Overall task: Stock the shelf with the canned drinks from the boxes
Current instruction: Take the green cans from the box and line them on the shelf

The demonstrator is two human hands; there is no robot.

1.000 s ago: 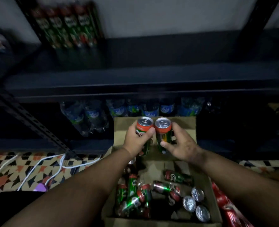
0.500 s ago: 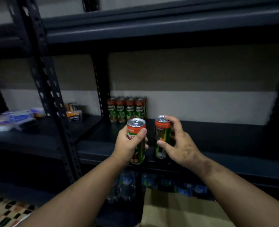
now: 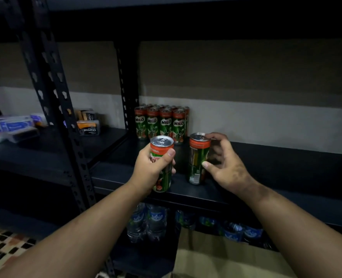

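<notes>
Cans in both hands: L hand (image 3: 149, 173) grips one can (image 3: 162, 163) over shelf (image 3: 276, 169) front edge; R hand (image 3: 224, 167) pinches 2nd can (image 3: 197, 159) upright, just right of it. Milo row (image 3: 162, 123) stands behind my hands.

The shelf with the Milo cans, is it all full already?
No, the shelf holds only a small cluster of Milo cans at the back left, with bare dark surface stretching to the right.
</notes>
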